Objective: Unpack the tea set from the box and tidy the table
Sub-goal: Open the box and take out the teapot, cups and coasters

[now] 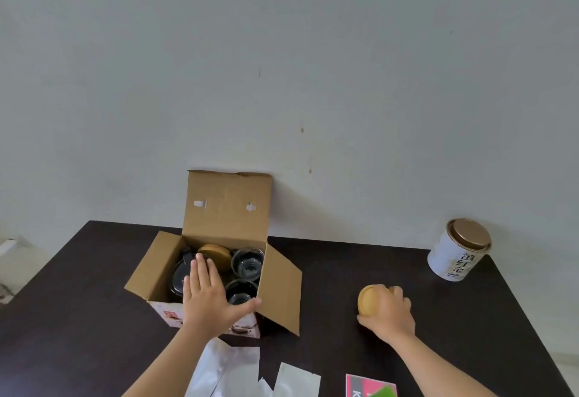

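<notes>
A white tin (454, 252) with a bronze lid and dark characters stands at the far right of the dark table (360, 268), near the pale wall (282, 67). Along the near edge lie white packets (225, 371) and a pink card (366, 385) (partly cut off, lettering unreadable).

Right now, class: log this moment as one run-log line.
left hand: open, over box | right hand: holding lid on table | cups: in box

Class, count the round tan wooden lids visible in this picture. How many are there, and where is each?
2. One round tan wooden lid lies inside the open cardboard box; the other is gripped by the right hand. More may be hidden.
</notes>
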Available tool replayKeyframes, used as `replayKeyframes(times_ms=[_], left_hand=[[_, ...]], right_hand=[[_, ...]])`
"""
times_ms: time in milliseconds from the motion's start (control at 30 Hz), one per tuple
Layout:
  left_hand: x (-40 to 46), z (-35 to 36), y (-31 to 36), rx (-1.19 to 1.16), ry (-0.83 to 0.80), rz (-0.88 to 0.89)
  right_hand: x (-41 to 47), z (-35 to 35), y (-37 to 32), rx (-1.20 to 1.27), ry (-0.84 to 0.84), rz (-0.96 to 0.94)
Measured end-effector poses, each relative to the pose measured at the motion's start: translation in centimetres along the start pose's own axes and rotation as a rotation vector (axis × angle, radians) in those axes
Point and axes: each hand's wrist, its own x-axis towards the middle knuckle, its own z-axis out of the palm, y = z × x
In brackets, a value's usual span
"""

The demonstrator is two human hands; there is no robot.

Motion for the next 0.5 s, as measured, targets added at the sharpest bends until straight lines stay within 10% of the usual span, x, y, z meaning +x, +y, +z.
replayKeyframes(times_ms=[500], left_hand=[[0.6,1.5,-0.6,0.015,0.036,0.025]], right_hand=[[12.3,-1.4,1.3,0.162,0.065,0.126]])
